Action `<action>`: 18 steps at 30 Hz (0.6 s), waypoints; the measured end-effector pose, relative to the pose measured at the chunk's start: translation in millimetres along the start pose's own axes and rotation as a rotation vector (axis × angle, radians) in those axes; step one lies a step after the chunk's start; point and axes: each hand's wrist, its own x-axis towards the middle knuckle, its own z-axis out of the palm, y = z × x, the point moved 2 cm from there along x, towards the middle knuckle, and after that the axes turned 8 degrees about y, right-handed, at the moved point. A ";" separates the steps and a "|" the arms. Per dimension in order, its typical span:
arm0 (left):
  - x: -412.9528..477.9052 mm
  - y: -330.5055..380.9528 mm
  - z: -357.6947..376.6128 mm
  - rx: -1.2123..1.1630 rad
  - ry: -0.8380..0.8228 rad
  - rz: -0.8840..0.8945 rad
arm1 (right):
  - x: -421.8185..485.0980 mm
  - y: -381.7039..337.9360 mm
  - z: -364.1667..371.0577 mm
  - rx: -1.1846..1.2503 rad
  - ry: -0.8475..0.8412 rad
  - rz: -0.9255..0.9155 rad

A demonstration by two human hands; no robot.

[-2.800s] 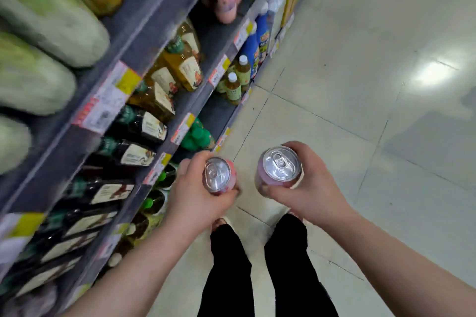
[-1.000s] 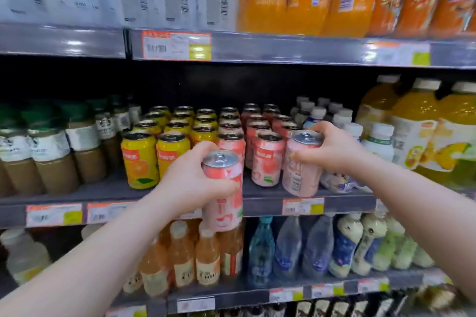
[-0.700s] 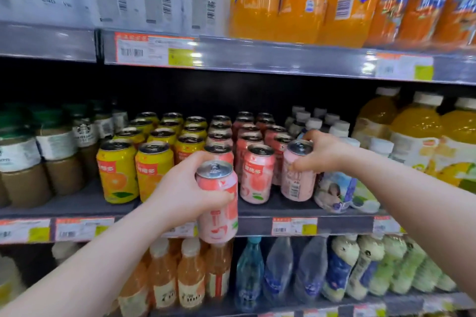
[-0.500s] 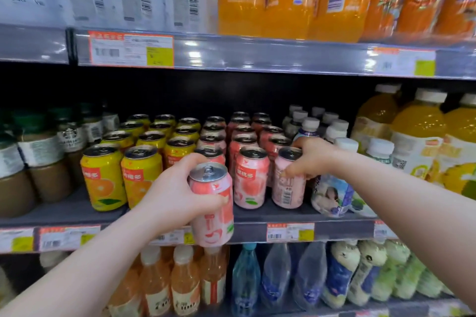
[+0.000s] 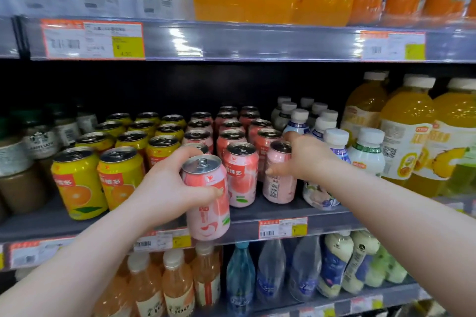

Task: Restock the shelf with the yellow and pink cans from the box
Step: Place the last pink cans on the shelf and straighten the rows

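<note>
Left hand (image 5: 167, 188) wrapped around 1 pink can (image 5: 207, 198), upright, in front of the shelf edge (image 5: 244, 229). Right hand (image 5: 306, 159) gripping a 2nd pink can (image 5: 278, 183), standing on the shelf, near row, right of the yellow cans (image 5: 103, 177).

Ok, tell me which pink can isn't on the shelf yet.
The pink can in the left hand. It hangs in front of the shelf edge, while the other pink cans, including the one under the right hand, stand on the shelf.

Two hands (image 5: 301, 159), eleven yellow cans (image 5: 77, 183), roughly fifteen pink cans (image 5: 240, 175).
</note>
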 end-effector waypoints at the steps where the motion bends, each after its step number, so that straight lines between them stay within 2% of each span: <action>1: 1.3 0.3 0.9 -0.001 -0.005 0.003 | 1.2 -1.9 -1.6 -0.047 0.011 -0.006; 4: 3.3 0.2 3.4 0.001 -0.024 0.008 | 6.2 -5.6 -6.3 -0.139 -0.070 -0.029; 7: 3.8 -1.3 4.4 -0.007 -0.032 0.011 | 8.6 -4.5 -14.1 -0.103 -0.201 -0.032; 14: 6.2 -3.2 6.0 -0.014 -0.023 0.007 | 0.3 -2.7 2.8 0.096 -0.076 0.032; 18: 6.2 -4.1 4.1 -0.025 -0.022 0.005 | -2.6 3.5 14.6 0.298 -0.156 0.103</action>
